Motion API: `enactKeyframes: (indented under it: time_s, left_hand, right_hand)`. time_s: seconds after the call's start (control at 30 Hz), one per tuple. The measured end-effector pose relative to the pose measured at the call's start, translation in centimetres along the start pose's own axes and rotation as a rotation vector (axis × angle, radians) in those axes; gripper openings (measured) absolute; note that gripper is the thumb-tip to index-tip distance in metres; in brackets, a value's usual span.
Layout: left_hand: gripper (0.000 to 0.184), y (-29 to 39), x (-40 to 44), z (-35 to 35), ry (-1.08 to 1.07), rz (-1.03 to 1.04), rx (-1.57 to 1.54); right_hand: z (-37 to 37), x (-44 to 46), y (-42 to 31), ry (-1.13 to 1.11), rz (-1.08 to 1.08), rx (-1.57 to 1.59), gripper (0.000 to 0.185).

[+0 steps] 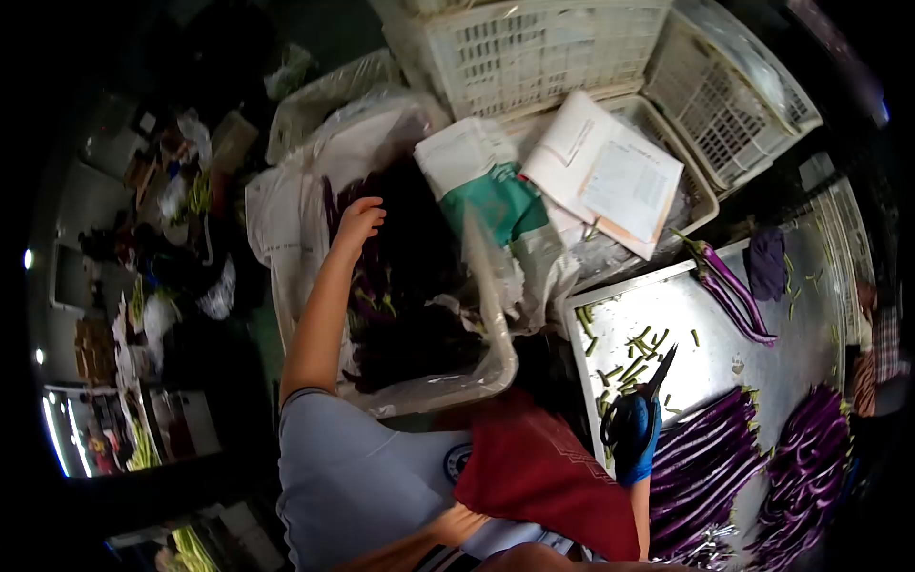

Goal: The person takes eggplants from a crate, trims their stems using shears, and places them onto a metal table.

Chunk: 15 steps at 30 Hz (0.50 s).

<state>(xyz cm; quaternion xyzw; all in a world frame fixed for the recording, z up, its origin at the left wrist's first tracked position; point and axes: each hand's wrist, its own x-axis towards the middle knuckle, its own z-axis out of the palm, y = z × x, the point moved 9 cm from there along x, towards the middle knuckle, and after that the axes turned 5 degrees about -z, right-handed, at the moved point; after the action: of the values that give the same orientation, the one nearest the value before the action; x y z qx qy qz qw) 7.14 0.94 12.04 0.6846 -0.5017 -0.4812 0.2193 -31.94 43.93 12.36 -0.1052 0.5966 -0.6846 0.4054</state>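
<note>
My bare left hand (360, 225) is over the lined crate (500, 357) at the centre left, above long dark eggplants (381, 276). Its fingers are loosely bent and a little apart, with nothing visible in them. In a blue glove, my right hand (637, 434) is closed on black scissors (660, 374), whose blades point up over the edge of the metal tray (701, 315). Short green stem pieces (631, 367) lie on the tray near the blades. Beside my right hand rests a big row of purple eggplants (710, 458).
Farther right are another eggplant pile (808, 467), two loose eggplants (729, 291) and a dark cloth (765, 265). White plastic crates (548, 52) stand behind, with papers (610, 172) on one. A green and white bag (496, 205) hangs over the lined crate's side.
</note>
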Motion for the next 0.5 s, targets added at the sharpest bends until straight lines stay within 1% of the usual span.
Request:
enactKeyframes:
  time_s: [0.03, 0.07, 0.1, 0.17, 0.2, 0.23, 0.27, 0.3, 0.37, 0.43, 0.47, 0.5]
  left_hand:
    - [0.037, -3.0, 1.0, 0.3, -0.015, -0.08, 0.022]
    - [0.034, -5.2, 1.9, 1.3, -0.083, -0.035, 0.163]
    - [0.03, -6.6, 1.4, 3.6, -0.217, 0.034, 0.233]
    - [0.027, -11.2, -0.1, 8.2, -0.582, -0.098, 0.247]
    - [0.028, -12.1, -1.6, 9.9, -0.715, 0.01, 0.394]
    - [0.039, -12.8, -2.9, 11.3, -0.812, 0.153, 0.751]
    - [0.049, -14.4, -3.6, 11.9, -0.812, 0.184, 0.862]
    - [0.059, -15.8, -4.7, 12.1, -0.901, 0.086, 1.126]
    - [0.076, -18.4, -5.3, 13.4, -0.851, 0.363, 1.318]
    - [0.089, -18.6, -4.6, 13.0, -0.797, 0.275, 1.046]
    - [0.098, -18.8, -4.2, 12.7, -0.766, 0.232, 0.912]
    - [0.102, -19.6, -3.7, 12.2, -0.715, 0.254, 0.91]
  right_hand:
    - [1.2, 0.2, 0.1, 0.005, 0.013, -0.046, 0.02]
    - [1.8, 0.7, 1.4, -0.028, 0.058, 0.012, 0.019]
    - [2.7, 0.8, 1.6, -0.157, 0.038, -0.157, 0.02]
    - [5.9, 0.6, 1.2, -0.124, 0.092, -0.182, 0.02]
    - [7.1, 0.5, 1.0, -0.092, 0.096, -0.17, 0.021]
    - [8.0, 0.7, 1.3, -0.098, 0.117, -0.167, 0.021]
    - [8.8, 0.8, 1.6, -0.101, 0.137, -0.162, 0.021]
    - [9.4, 0.9, 1.8, -0.104, 0.157, -0.154, 0.021]
    - [10.2, 1.3, 2.2, -0.087, 0.153, -0.218, 0.021]
    - [11.3, 1.4, 2.2, -0.092, 0.163, -0.244, 0.021]
    - [11.5, 1.6, 2.0, -0.094, 0.128, -0.291, 0.021]
    - [11.8, 1.8, 1.9, -0.103, 0.109, -0.33, 0.021]
